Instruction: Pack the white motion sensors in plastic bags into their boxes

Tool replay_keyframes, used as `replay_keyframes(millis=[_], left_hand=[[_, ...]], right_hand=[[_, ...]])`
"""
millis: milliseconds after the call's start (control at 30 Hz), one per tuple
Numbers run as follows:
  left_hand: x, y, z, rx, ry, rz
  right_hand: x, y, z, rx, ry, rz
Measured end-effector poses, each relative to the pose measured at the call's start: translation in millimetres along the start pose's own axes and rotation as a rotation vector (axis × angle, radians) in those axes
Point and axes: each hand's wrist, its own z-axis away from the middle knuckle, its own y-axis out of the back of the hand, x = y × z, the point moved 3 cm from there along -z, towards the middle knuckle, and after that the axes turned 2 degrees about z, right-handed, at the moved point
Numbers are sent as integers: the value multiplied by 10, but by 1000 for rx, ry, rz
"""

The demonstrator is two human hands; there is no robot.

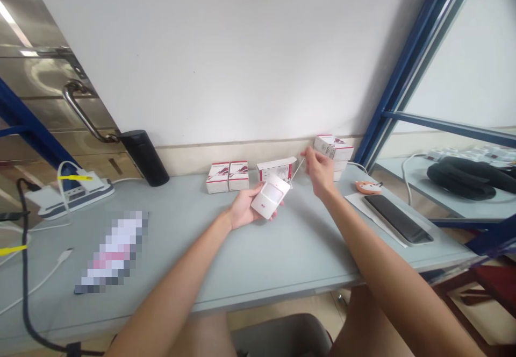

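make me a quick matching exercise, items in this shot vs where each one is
1. sensor
2. bottle
3. phone
4. box stack

A. on the paper
B. in the left hand
C. against the wall
D. by the door

Pairs: 1B, 2D, 3A, 4C

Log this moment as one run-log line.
left hand: holds white motion sensor | right hand: raised at thin wire | nearby: white-and-red cartons on grey table
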Motion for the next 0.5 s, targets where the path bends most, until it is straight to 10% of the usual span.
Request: replay_keyframes(millis=[500], left_hand=[[2,-58,30,-136,123,-85]], right_hand=[[-157,471,-241,314,120,-83]])
